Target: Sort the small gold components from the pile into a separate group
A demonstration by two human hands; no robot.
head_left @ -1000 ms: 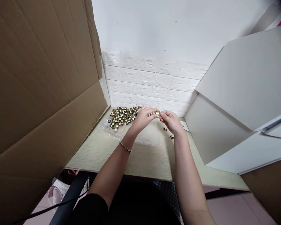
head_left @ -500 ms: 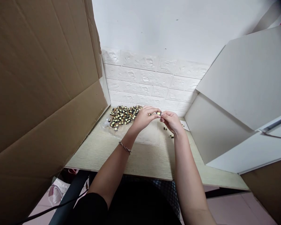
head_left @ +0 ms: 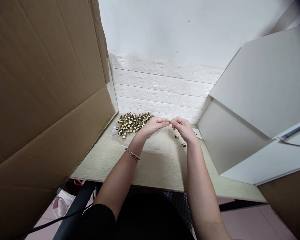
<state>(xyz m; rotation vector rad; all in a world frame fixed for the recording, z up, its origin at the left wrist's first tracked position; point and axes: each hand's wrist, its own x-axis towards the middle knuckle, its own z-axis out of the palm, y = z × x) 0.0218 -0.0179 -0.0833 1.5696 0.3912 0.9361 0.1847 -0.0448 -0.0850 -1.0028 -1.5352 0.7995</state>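
At centre, pinching small, mostly hidden part point(head_left: 170, 122) in fingers of left hand point(head_left: 153, 126) and right hand point(head_left: 183, 129), above pale tabletop point(head_left: 160, 170), facing white brick-patterned wall point(head_left: 160, 83).

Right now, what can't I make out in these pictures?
Head view: what, if anything, lies between left-hand grip and right-hand grip, covered by fingers.
Head view: the right end of the parts pile, partly behind the left-hand grip.
Head view: details on the loose parts, too small.
Head view: the cardboard, cut off by the left edge.
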